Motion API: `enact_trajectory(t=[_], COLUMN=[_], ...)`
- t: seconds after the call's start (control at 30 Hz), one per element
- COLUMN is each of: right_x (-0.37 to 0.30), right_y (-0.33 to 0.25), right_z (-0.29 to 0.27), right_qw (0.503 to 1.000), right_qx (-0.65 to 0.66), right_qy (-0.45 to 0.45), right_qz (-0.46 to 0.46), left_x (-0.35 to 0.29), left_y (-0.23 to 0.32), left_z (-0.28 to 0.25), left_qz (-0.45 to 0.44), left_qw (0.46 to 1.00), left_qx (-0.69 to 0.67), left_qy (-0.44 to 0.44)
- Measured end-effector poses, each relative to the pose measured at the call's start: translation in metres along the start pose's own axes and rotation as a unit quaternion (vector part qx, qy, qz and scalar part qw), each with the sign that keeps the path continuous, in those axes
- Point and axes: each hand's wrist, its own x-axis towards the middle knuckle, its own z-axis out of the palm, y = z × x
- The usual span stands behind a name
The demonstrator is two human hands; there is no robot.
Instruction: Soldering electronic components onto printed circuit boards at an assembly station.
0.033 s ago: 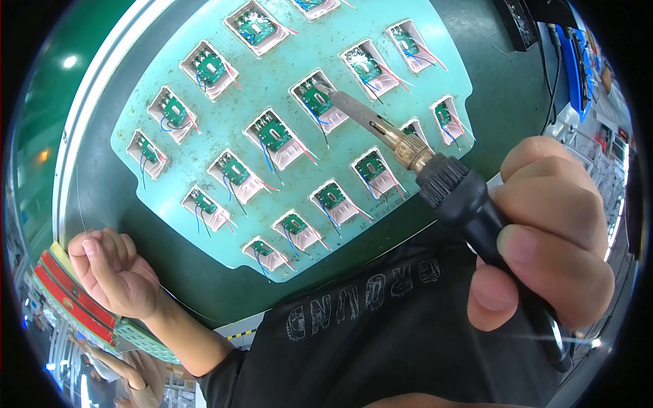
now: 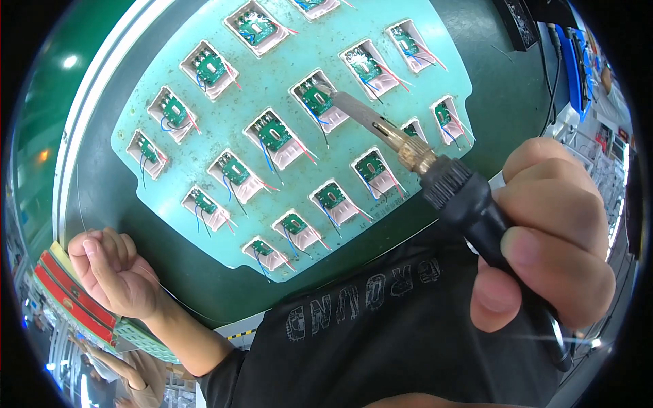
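My right hand (image 2: 558, 231) is wrapped round the black handle of a soldering iron (image 2: 469, 197). The iron's metal tip points up and left, over the green circuit board (image 2: 314, 102) in a white housing near the plate's middle; whether it touches is unclear. Several such housings with boards and blue, black and red wires sit in cutouts of a turquoise plate (image 2: 221, 132). At the left, my left hand (image 2: 112, 272) is closed with curled fingers, away from the boards. A thin wire (image 2: 82, 211), perhaps solder, runs at that hand and past the wrist.
The plate lies on a dark green work surface (image 2: 183, 234) with a pale rail (image 2: 64, 156) on its left. Red strips (image 2: 75, 299) lie beside my left hand. A black block (image 2: 515, 24) and a blue holder (image 2: 578, 75) stand at the upper right. Another person's arm (image 2: 122, 367) shows lower left.
My right hand and the iron's handle have shifted very slightly to the right. The left hand and the plate look the same.
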Motion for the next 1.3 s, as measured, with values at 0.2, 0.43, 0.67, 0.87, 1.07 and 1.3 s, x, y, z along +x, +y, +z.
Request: enact_trajectory(t=[0.2,0.43,0.67,0.87,1.07,1.3], right_x=[-0.013,0.000,0.009,0.008,0.009,0.010], right_y=[0.003,0.046,0.090,0.103,0.105,0.103], right_z=[-0.007,-0.041,-0.051,-0.035,-0.034,-0.034], right_qw=[0.999,0.996,0.988,0.979,0.969,0.958], right_qx=[0.019,0.049,0.098,0.150,0.177,0.197], right_qy=[0.023,0.077,0.111,0.115,0.134,0.172], right_qz=[0.012,0.019,0.048,0.072,0.107,0.118], left_x=[0.000,0.000,0.002,0.002,0.004,0.004], left_y=[0.001,0.004,0.003,0.000,0.001,0.004], left_z=[-0.001,0.000,0.001,-0.007,-0.002,0.001], left_qz=[-0.004,-0.008,-0.010,-0.002,-0.009,-0.019], left_qw=[1.000,1.000,0.999,1.000,0.999,0.999], left_qx=[0.007,0.005,0.012,0.012,0.020,0.022], left_qy=[0.013,0.012,0.035,0.018,0.037,0.016])
